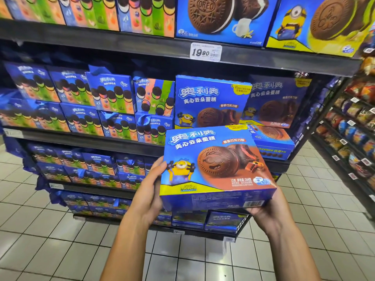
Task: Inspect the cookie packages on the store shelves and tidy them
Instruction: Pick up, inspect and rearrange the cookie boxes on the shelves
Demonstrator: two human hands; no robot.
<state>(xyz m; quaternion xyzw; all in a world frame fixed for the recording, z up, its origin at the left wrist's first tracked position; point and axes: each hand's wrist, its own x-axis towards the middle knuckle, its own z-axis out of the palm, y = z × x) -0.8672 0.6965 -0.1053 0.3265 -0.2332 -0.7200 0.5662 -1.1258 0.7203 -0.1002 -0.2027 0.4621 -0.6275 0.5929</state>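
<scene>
Holding a blue cookie box [215, 165] out in front of dark store shelves [121, 42], a person's two bare hands steady it at chest height. The left hand [151, 189] clasps the box's left edge, thumb over the front face and fingers curled behind. The right hand [263, 211] supports the lower right corner from beneath, fingers wrapped under the box and mostly hidden. The box is tilted so its front faces up toward the camera; it shows a yellow cartoon figure, a brown chocolate cookie and white Chinese lettering.

Just behind the held box, on the middle shelf, an identical box [211, 102] stands upright, with another upright box [278, 102] to its right in shadow and a flat box [272, 141] lying below that. Left of these, stacked blue gift packs [109, 96] printed with sandwich cookies fill the shelf, some leaning unevenly. The top shelf carries a large blue box [221, 19] picturing a sandwich cookie, and a white price tag [205, 52] reading 19.90 hangs on the shelf edge below it. A white tiled floor [60, 240] runs beneath, and a second rack [353, 126] of snack bags stands at the right
</scene>
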